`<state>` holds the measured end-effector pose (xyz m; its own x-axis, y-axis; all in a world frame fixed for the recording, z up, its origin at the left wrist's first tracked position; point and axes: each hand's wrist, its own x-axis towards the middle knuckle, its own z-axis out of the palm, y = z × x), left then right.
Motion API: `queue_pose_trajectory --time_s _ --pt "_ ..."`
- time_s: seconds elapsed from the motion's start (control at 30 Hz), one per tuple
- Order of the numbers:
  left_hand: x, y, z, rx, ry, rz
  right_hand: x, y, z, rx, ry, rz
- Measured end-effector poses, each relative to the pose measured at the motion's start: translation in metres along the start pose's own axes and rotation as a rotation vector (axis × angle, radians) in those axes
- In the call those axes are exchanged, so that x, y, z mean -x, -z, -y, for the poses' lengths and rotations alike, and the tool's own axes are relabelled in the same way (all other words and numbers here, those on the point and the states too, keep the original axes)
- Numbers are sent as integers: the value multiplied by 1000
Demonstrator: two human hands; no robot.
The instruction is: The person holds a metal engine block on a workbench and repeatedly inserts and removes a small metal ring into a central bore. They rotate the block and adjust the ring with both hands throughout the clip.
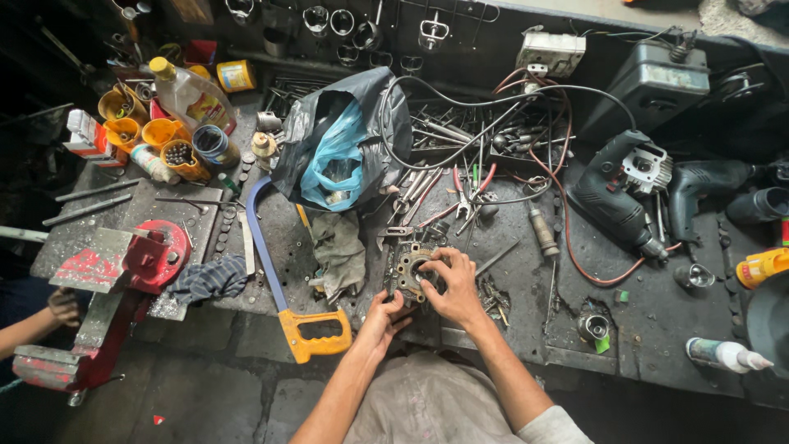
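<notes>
**Metal engine part held by both hands at the near edge of the workbench**

A grimy metal part [408,270] with a round opening in its middle is gripped between two bare hands at the near edge of a cluttered workbench [649,321], roughly at its centre. The left hand [383,316] is closed partway around the part's near left corner, with the thumb laid against its lower edge and the fingers tucked underneath. The right hand [453,286] is curled over the part's right side, its fingertips [426,265] pressed at the rim of the round opening; neither hand is spread flat. The part is seen with its open face turned upward toward the camera. No clear long axis can be made out, since its outline is roughly square and partly hidden by the fingers.

Just left of the part, a crumpled rag [339,251] is seen, and beyond that a hacksaw [283,279] with an orange handle is laid with its blue frame running from near to far. Pliers and loose tools [460,197] are scattered just beyond the part. A power drill [612,197] lies well to the right, and a red vise [123,275] is fixed at the left end.
</notes>
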<state>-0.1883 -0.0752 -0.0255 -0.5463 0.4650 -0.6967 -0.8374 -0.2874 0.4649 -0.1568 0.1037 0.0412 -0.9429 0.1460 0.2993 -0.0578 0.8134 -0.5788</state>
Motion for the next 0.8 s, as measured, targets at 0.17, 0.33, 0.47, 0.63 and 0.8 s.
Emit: queue_pose_trajectory --time_s 0.17,0.33,0.47,0.63,0.8 --pt "0 2 2 0 2 10 1 -1 -1 3 0 8" --pt "1 1 1 -8 -8 32 1 -2 -2 5 5 -8" --pt "2 1 2 -9 -5 30 2 -2 -2 7 0 -13" --pt "1 0 3 -11 -12 36 2 -2 -3 9 -3 -18" --pt "1 0 2 -5 -10 30 1 -3 -3 16 -6 -13"
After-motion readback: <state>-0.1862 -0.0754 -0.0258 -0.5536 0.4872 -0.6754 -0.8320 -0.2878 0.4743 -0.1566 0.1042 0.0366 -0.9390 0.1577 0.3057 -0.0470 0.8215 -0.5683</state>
